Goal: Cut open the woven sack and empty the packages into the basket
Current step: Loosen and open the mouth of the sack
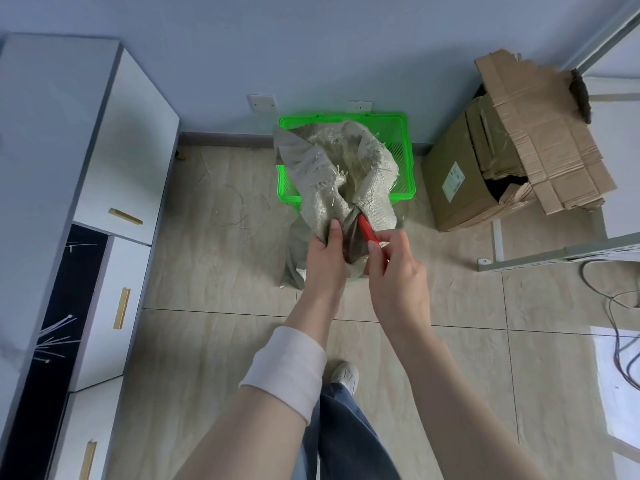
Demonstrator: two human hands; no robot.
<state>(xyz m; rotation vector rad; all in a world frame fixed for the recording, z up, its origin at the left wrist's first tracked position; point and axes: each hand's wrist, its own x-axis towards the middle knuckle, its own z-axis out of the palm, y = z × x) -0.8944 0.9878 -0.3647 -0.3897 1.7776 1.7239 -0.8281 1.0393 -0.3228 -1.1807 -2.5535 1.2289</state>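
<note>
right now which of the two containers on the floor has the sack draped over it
The bright green plastic basket by the wall: the grey woven sack spills over its rim. The torn brown cardboard box stands apart on the right.

One woven sack (332, 174), one green basket (405, 157), one red-handled cutter (367, 230), two hands: left (325, 258), right (394, 271); one cardboard box (485, 181); two wall sockets (262, 103)

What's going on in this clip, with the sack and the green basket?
A person stands over a woven sack that leans into a green basket on the floor. The left hand grips the sack's fabric near its bunched part, while the right hand holds a red-handled cutting tool against that spot. The sack already looks frayed and partly open at the top. No packages are visible in the basket yet.
</note>
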